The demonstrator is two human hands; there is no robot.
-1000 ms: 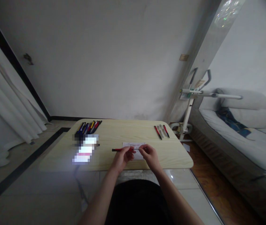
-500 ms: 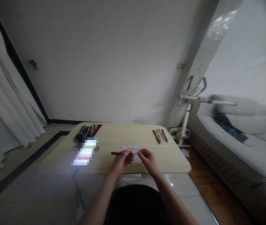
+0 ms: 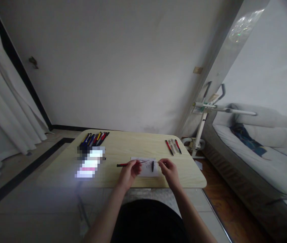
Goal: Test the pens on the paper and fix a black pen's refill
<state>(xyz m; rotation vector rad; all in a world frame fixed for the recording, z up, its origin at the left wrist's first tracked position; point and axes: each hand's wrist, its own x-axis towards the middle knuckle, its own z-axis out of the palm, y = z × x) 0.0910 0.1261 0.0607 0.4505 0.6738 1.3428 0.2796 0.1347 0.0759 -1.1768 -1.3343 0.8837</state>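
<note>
Left hand [image 3: 129,171] pinched red pen [image 3: 123,164], right hand [image 3: 169,169] curled, grip unclear, dark piece [image 3: 153,165] lay on paper [image 3: 143,171], counter [image 3: 128,145].

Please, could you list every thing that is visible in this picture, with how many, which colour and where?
table: one, light wood, centre.
left pens: a bundle, count unclear; blue, yellow, red, black; table's far left corner.
right pens: about four, red and grey, table's far right corner.
paper: one, white, under the hands.
dark part: one, black, lying on the paper.
red pen: one, in the left hand.
thin rod: one, dark, between the hands.
exercise machine: one, white, right of the table.
sofa: one, grey, far right.
curtain: white, far left.
left hand: closed on the red pen.
right hand: fingers at the rod's end, grip unclear.
</note>
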